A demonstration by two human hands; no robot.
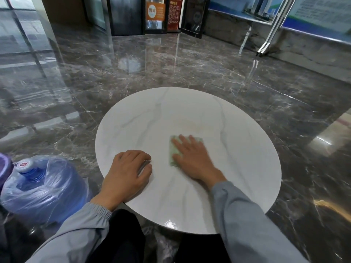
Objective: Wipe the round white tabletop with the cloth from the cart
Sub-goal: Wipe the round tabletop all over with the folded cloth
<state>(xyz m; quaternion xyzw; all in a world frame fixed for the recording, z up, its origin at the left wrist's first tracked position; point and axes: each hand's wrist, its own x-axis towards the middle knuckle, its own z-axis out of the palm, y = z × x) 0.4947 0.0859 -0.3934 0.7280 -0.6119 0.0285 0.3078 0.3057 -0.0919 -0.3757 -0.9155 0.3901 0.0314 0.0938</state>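
The cloth (172, 158), pale green, lay flat just below the frame's centre on the tabletop (190, 111), under the right hand (191, 158), whose fingers were straight, slightly spread and pressing on it. Left of it, near the tabletop's lower-left edge, the left hand (127, 173) rested with fingers curled under, holding nothing. A wrapped water bottle (41, 186) stood on the floor (190, 63) at lower left.

cloth (172, 156) half hidden, right hand (192, 160) blurred
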